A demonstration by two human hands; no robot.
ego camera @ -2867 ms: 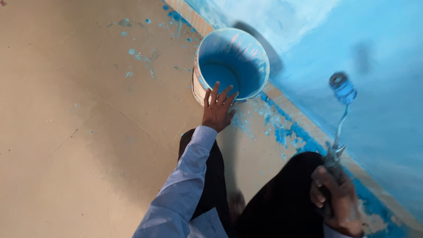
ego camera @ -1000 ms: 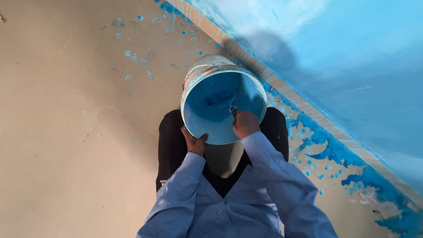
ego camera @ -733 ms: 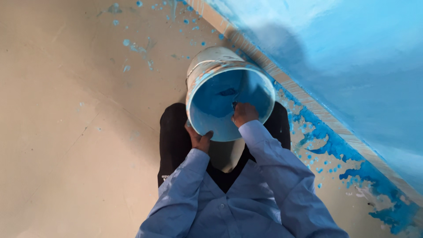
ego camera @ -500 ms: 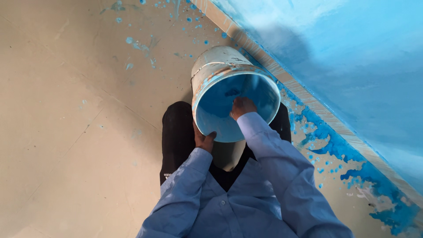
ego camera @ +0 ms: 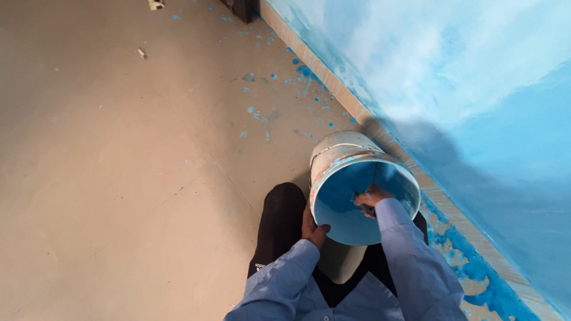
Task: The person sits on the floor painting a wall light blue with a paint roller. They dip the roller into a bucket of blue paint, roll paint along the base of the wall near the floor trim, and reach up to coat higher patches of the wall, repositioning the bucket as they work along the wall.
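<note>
A white plastic bucket (ego camera: 340, 152), blue with paint inside, is tilted toward me above my knees, close to the wall. My left hand (ego camera: 313, 228) grips its lower rim from outside and below. My right hand (ego camera: 369, 198) reaches inside the bucket, fingers closed around a small dark tool against the blue inner wall. I cannot make out what kind of tool it is. Both arms wear light blue sleeves.
A blue-painted wall (ego camera: 476, 107) runs along the right, with a beige skirting strip (ego camera: 333, 83) splashed in blue. The beige floor (ego camera: 119, 166) carries blue drips. A dark object (ego camera: 239, 8) stands by the wall at the top, and a small scrap (ego camera: 156, 5) lies near it. My black trousers (ego camera: 279, 226) are below the bucket.
The view has lifted to take in more floor and wall, so the bucket sits lower and further right. Both hands have stayed on it, the right one still inside.
</note>
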